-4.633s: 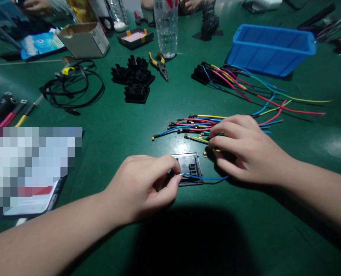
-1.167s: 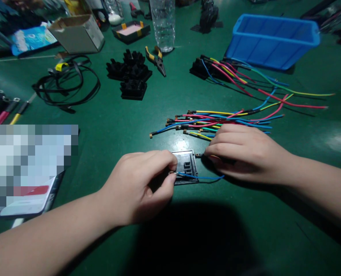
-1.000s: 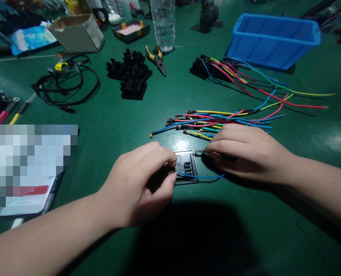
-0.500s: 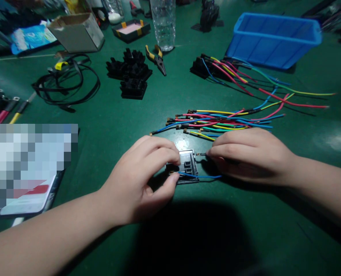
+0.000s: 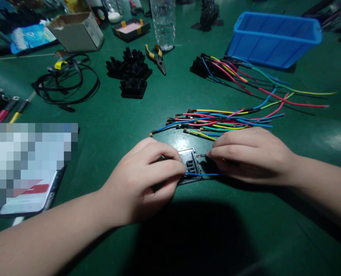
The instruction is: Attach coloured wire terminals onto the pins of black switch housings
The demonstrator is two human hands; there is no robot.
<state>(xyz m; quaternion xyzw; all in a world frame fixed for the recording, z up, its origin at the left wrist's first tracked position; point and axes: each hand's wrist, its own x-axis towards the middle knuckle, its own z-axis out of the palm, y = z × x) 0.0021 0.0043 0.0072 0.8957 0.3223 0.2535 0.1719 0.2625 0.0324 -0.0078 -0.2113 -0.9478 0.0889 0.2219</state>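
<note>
On the green table (image 5: 101, 115), the left hand (image 5: 147, 176) pinches a flat black plastic connector block (image 5: 191, 165) in its grip. At the block's three o'clock, the right hand (image 5: 251, 155) holds a thin metal-tipped wire (image 5: 201, 155) in a tight grip. If it is tilted, the tip could bend.

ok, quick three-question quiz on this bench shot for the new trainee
1. True or false: the left hand holds the black connector housing.
2. Which colour is the wire lying along the housing's near edge? A red, B blue, C yellow.
3. What does the right hand pinch, pointed at the housing?

Key: 1 true. 2 B. 3 A wire's metal terminal.
</note>
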